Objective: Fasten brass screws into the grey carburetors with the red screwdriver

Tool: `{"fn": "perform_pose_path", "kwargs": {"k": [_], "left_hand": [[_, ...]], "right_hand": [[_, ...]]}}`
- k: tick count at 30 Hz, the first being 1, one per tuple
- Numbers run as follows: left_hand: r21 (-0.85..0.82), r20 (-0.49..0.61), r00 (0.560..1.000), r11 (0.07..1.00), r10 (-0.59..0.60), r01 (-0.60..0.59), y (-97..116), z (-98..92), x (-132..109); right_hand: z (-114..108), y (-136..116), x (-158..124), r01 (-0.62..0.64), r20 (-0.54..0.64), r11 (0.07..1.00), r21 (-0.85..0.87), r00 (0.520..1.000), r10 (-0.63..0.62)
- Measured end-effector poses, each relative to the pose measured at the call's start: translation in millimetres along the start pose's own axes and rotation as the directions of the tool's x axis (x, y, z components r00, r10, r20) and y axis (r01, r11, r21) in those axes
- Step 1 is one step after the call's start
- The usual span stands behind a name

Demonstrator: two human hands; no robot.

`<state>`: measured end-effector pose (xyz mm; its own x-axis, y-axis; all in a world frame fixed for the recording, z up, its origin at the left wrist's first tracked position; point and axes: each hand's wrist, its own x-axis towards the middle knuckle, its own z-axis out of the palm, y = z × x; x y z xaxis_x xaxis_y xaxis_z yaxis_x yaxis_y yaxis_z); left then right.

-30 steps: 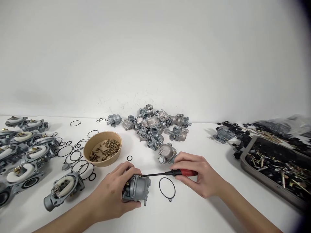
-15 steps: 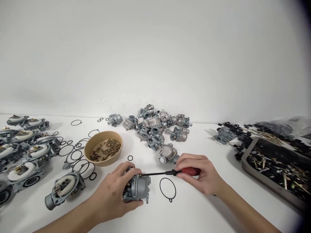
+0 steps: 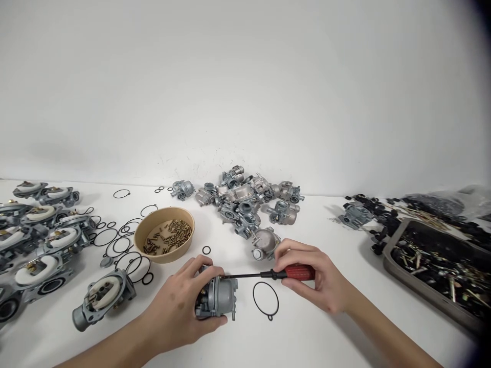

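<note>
My left hand (image 3: 180, 306) is closed around a small grey metal carburetor (image 3: 218, 299) and holds it down on the white table. My right hand (image 3: 312, 278) grips the red handle of a screwdriver (image 3: 295, 272). Its thin black shaft runs left and its tip touches the top of the carburetor. A black O-ring gasket (image 3: 265, 300) lies flat on the table between my two hands.
A tan bowl (image 3: 148, 231) of small brass screws stands behind my left hand. Open carburetors with white floats (image 3: 42, 245) and loose O-rings fill the left. A heap of carburetor bodies (image 3: 245, 202) lies behind, and a tray (image 3: 418, 289) of dark parts stands at right.
My right hand has shifted slightly on the screwdriver handle, and the view has drifted a little. The carburetor and my left hand stay in place.
</note>
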<state>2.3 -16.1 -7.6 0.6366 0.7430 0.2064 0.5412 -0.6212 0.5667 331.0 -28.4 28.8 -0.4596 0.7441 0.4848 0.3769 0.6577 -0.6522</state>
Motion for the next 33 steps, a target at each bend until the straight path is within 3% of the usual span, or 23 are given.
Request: {"fn": "perform_pose_path", "kwargs": {"k": [3, 8, 14, 19, 24, 30, 33], "left_hand": [[0.006, -0.007, 1.000, 1.000, -0.003, 0.003, -0.2, 0.2, 0.3], [0.005, -0.022, 1.000, 1.000, 0.009, -0.009, -0.4, 0.4, -0.2], [0.009, -0.024, 1.000, 1.000, 0.005, -0.004, 0.6, 0.2, 1.4], [0.009, -0.032, 0.999, 1.000, 0.014, -0.013, 0.4, 0.0, 1.0], [0.021, -0.044, 0.999, 1.000, 0.018, -0.017, 0.1, -0.2, 0.6], [0.027, -0.053, 0.999, 1.000, 0.012, -0.010, 0.8, 0.0, -0.5], [0.025, -0.057, 0.998, 1.000, 0.016, -0.014, 0.0, 0.3, -0.2]], "right_hand": [[1.9, -0.5, 0.9, 0.007, -0.084, 1.000, 0.023, 0.996, -0.005], [5.8, 4.3, -2.7, -0.149, -0.140, 0.979, 0.138, 0.976, 0.168], [0.7, 1.2, -0.4, -0.032, -0.081, 0.999, -0.009, 0.996, 0.031], [1.1, 0.2, 1.1, -0.045, -0.118, 0.999, 0.014, 0.992, 0.046], [6.2, 5.1, 0.6, -0.114, -0.113, 0.991, -0.076, 0.988, 0.105], [4.8, 4.5, -1.2, -0.071, -0.092, 0.997, -0.042, 0.994, 0.067], [5.1, 3.5, -1.5, -0.037, -0.140, 0.999, -0.034, 0.990, 0.032]]}}
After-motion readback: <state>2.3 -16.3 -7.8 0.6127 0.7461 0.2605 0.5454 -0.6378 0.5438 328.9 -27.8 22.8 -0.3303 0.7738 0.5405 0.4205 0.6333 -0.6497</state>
